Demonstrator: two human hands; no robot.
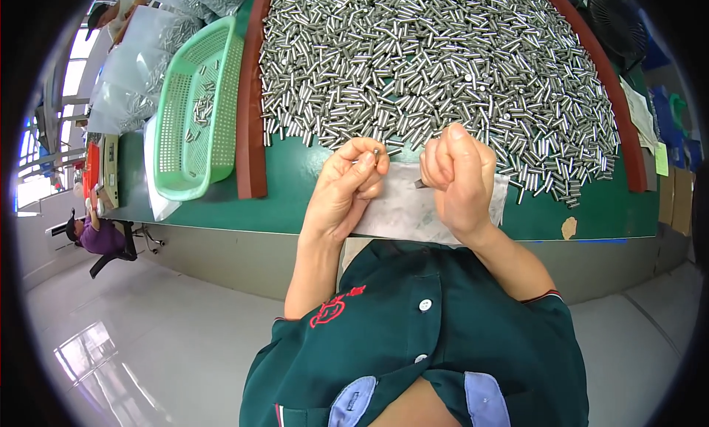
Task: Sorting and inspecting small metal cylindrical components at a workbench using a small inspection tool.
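Note:
A broad layer of short, shiny metal pins (443,65) covers most of the green table. My left hand (341,191) pinches a small metal pin (377,153) between thumb and forefinger, at the near edge of the layer. To its right, my right hand (467,183) is closed in a loose fist with the thumb on top. The end of another metal pin (421,183) pokes out at the left side of that fist; the rest is hidden by the fingers. Below both hands lies a whitish cloth or sheet (399,205), smudged grey.
Red-brown bars (252,132) (633,146) border the pins at left and right. Beyond the left bar stands a green perforated basket (166,161) with some pins inside. Clear plastic bags (129,73) fill the far left. A person in purple (102,237) sits at the left.

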